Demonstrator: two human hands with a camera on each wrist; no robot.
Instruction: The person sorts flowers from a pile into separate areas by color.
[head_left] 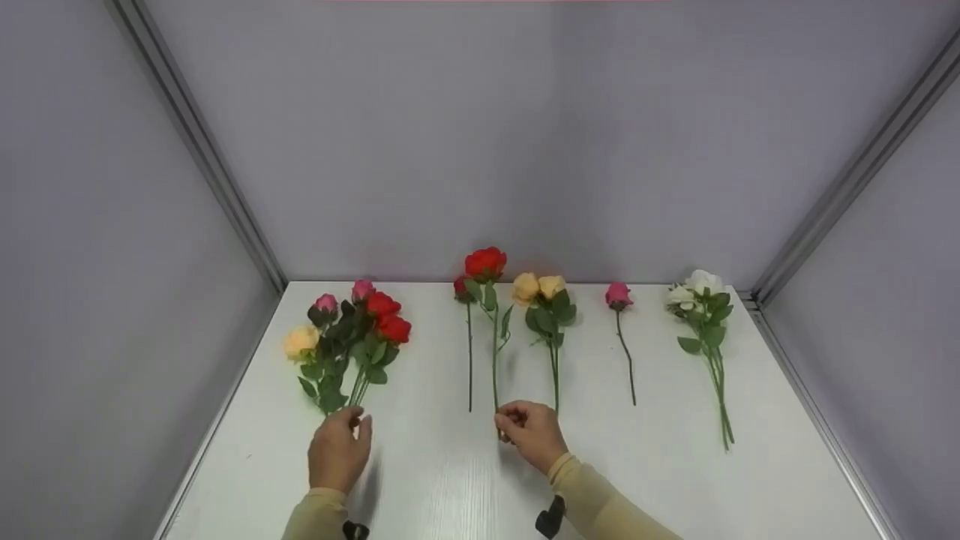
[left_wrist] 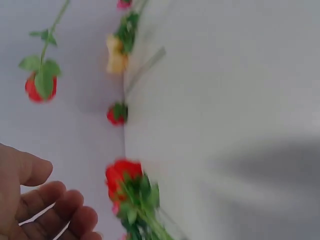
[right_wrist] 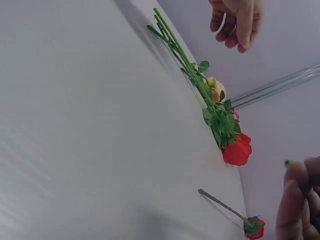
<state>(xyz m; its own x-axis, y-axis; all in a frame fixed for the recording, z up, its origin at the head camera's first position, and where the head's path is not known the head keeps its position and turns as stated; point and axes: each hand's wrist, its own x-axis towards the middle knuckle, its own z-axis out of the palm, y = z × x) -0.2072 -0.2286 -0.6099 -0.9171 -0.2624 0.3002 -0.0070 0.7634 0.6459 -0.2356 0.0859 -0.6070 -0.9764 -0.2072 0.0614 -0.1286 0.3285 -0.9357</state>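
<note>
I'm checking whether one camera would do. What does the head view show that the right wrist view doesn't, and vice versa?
Only the head view shows the white flowers, the yellow flower pair, the lone pink rose and the bloom of the red flower in the right hand.

Only the right wrist view shows the lower stem ends of the mixed bunch, which the left hand hides from the head camera.

Both share the hands, the bunch's blooms, the single red rose and the white tabletop.
</note>
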